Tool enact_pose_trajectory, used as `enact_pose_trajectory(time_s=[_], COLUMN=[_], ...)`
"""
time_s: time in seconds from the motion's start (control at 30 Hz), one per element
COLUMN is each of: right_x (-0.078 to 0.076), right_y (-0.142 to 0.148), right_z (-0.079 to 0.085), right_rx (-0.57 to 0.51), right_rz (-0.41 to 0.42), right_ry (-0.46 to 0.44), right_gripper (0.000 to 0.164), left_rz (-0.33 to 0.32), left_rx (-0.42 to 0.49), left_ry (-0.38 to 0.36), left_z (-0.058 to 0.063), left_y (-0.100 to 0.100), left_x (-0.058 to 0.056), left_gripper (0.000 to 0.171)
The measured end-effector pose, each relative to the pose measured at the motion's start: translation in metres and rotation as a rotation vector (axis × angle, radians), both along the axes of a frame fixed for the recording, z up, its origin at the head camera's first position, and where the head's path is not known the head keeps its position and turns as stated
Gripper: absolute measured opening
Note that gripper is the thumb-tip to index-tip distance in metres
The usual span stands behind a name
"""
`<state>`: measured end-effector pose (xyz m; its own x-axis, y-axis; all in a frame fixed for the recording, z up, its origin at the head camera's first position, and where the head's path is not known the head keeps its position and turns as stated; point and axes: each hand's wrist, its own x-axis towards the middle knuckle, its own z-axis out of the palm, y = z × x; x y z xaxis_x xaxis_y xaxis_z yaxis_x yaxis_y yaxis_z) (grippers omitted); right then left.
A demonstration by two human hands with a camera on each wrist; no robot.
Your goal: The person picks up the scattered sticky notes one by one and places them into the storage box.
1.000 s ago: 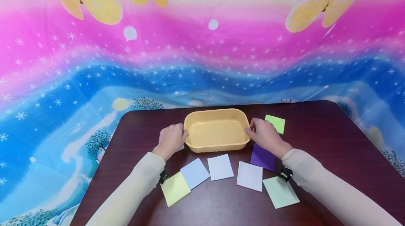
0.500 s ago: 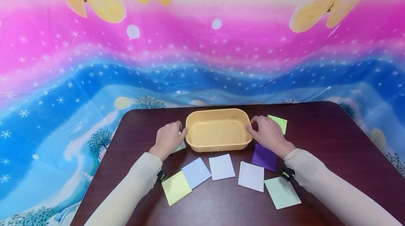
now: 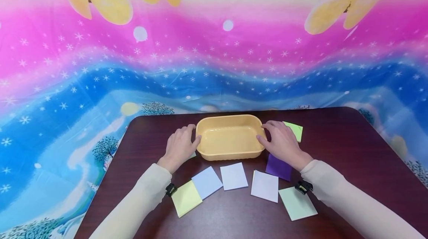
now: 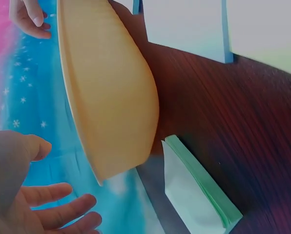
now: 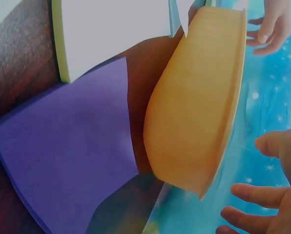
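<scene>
A pale yellow plastic basin (image 3: 230, 155) stands upright on the table with nothing in it. My left hand (image 3: 179, 146) is at its left end, thumb and fingers spread apart. At the right end, my right hand (image 3: 284, 144) has the same loose, parted fingers. Both wrist views show a gap between the fingers (image 4: 65, 212) and the basin wall (image 4: 111, 92). A pale green sticky note pad (image 4: 197, 195) lies beneath my left hand, mostly covered in the head view. Near my right wrist lies a purple pad (image 3: 279, 167).
In front of the basin lie a yellow pad (image 3: 186, 199), a pale blue pad (image 3: 207, 183), a white pad (image 3: 234, 176), another white pad (image 3: 265, 186) and a mint pad (image 3: 297, 203). A lime pad (image 3: 295, 131) sits beyond my right hand. A printed cloth (image 3: 214, 64) hangs behind.
Both hands held the basin's ends a second ago. Their fingers have since loosened and spread away from its rim. The basin stays in place.
</scene>
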<state>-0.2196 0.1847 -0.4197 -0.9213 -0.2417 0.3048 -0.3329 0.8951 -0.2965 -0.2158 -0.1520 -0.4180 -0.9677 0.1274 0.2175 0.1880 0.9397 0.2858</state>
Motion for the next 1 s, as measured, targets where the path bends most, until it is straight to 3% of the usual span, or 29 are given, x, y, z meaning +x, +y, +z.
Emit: enact_pose_trajectory(time_s=[0.23,0.57,1.0], right_x=[0.007,0.018,0.027], right_y=[-0.005,-0.013,-0.017], right_z=[0.001,0.005,0.008], right_rx=[-0.002,0.005,0.004], right_rz=[0.031,0.088,0.097], right_ry=[-0.009,0.023,0.031], right_gripper=[0.054,0.056,0.053], left_rz=[-0.051,-0.087,-0.132], left_rx=[0.006,0.004,-0.002], left_ry=[0.049,0.037,0.068], left_z=[0.004,0.009,0.007], left_y=[0.006,0.019,0.028], left_x=[0.007,0.016,0.024], left_gripper=[0.050,0.049,0.048])
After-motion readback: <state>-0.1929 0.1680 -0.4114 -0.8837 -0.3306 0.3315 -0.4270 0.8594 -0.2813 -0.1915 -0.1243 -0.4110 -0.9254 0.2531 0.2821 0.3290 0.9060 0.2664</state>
